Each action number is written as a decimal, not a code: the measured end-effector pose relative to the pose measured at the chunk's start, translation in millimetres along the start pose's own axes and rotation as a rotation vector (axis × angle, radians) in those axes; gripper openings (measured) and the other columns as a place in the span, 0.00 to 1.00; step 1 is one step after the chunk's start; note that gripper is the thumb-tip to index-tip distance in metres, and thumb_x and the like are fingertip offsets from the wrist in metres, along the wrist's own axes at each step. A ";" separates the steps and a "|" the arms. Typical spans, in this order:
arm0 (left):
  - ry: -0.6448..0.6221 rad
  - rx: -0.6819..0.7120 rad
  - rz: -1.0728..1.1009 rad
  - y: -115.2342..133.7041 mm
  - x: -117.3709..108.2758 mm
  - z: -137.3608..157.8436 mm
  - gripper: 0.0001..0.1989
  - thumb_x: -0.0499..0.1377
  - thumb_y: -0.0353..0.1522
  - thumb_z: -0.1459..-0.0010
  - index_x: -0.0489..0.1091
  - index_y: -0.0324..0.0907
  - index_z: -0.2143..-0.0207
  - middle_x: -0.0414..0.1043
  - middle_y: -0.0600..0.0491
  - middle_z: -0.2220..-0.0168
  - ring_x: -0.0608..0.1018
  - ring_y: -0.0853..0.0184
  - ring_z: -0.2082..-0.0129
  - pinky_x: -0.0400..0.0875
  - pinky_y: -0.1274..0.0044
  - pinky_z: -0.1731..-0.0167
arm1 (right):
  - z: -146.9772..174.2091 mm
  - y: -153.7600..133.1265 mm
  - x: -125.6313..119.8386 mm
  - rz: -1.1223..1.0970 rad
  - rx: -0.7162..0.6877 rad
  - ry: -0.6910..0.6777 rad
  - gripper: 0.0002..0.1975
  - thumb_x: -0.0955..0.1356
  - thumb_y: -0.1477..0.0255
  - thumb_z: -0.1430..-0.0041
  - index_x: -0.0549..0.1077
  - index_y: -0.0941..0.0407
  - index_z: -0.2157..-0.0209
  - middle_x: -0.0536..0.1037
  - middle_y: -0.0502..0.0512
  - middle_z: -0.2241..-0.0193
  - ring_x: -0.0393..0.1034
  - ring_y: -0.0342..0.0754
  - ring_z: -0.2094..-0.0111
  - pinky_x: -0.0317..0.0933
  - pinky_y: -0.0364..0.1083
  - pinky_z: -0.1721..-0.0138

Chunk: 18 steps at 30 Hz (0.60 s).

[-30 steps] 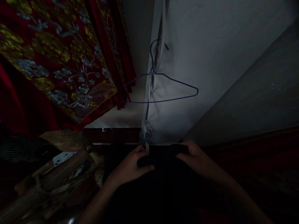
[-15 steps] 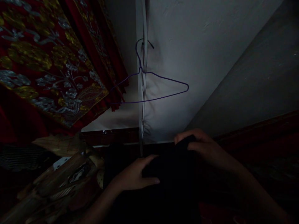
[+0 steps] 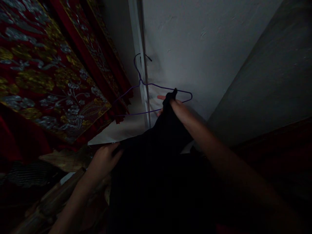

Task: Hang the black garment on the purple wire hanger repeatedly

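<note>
Dim pale wall (image 3: 207, 48) behind a purple wire hanger (image 3: 140, 81). Left hand (image 3: 103, 159) grips one edge of black cloth (image 3: 151, 169); right hand (image 3: 178, 106) clasps another at the hanger.

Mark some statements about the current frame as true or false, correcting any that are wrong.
1. The left hand holds the dark cloth. True.
2. The right hand is lower in the picture than the left. False: it is higher, up by the hanger.
3. The hanger is bright yellow. False: it is purple.
4. The red cloth at the picture's left carries gold and silver patterns. True.
5. The dark cloth hides the whole hanger. False: its hook and much of its wire show.
</note>
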<state>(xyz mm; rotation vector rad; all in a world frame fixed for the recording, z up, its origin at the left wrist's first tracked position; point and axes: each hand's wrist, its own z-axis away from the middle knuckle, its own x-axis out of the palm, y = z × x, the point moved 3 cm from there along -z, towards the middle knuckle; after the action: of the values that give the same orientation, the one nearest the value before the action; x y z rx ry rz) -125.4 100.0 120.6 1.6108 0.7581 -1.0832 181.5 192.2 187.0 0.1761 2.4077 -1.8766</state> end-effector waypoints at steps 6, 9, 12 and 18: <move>-0.182 -0.043 -0.097 -38.3 30.1 6.7 0.14 0.49 0.32 0.39 0.73 0.39 0.59 0.78 0.41 0.57 0.80 0.55 0.56 0.71 0.66 0.53 | -15.1 44.0 6.9 0.133 0.082 0.021 0.20 0.64 0.56 0.39 0.74 0.57 0.72 0.70 0.49 0.79 0.65 0.45 0.74 0.56 0.43 0.71; -0.068 -0.028 -0.096 -46.5 34.7 -0.6 0.13 0.48 0.28 0.42 0.71 0.39 0.61 0.76 0.40 0.55 0.78 0.55 0.53 0.70 0.64 0.48 | -16.3 38.8 -15.9 0.253 0.020 0.091 0.23 0.66 0.55 0.42 0.62 0.55 0.82 0.59 0.45 0.84 0.53 0.41 0.80 0.45 0.43 0.77; 0.128 0.036 -0.052 -36.9 15.5 -14.4 0.14 0.48 0.26 0.46 0.71 0.39 0.63 0.71 0.40 0.49 0.76 0.54 0.48 0.68 0.62 0.44 | -8.3 22.4 -32.1 0.330 -0.058 0.073 0.25 0.66 0.52 0.43 0.59 0.55 0.83 0.56 0.45 0.84 0.50 0.39 0.81 0.41 0.43 0.78; 0.540 0.116 0.003 3.3 -42.7 -42.1 0.16 0.48 0.24 0.50 0.71 0.40 0.63 0.68 0.43 0.51 0.74 0.54 0.48 0.68 0.63 0.45 | 10.8 1.9 -35.2 0.304 -0.041 -0.001 0.27 0.68 0.48 0.46 0.62 0.55 0.83 0.57 0.45 0.84 0.52 0.39 0.82 0.41 0.42 0.80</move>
<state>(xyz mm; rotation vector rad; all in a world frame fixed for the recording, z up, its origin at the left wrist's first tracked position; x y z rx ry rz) -127.7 140.7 164.7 2.0353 1.0551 -0.6975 216.5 180.8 187.3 0.5063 2.2631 -1.6897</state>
